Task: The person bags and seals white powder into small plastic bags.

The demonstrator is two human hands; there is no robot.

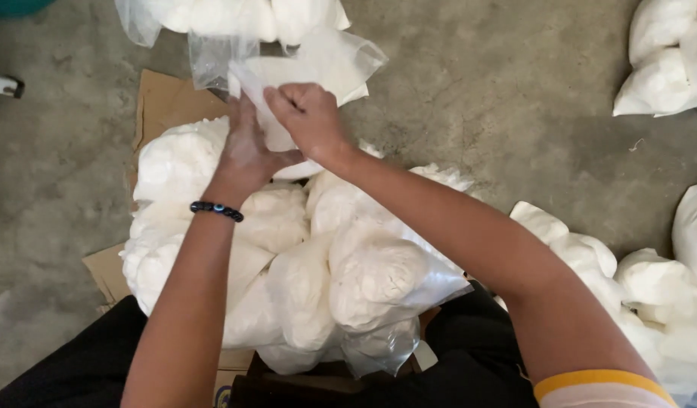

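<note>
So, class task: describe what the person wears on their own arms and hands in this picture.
Both forearms are bare. The left wrist carries a dark beaded bracelet with one pale blue bead. The right upper arm shows a pale sleeve edged with a yellow band. No gloves or rings visible.

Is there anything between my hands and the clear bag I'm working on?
Nothing visible does. The left hand and right hand both already grip the clear bag of white powder directly, above the pile of filled bags.
</note>
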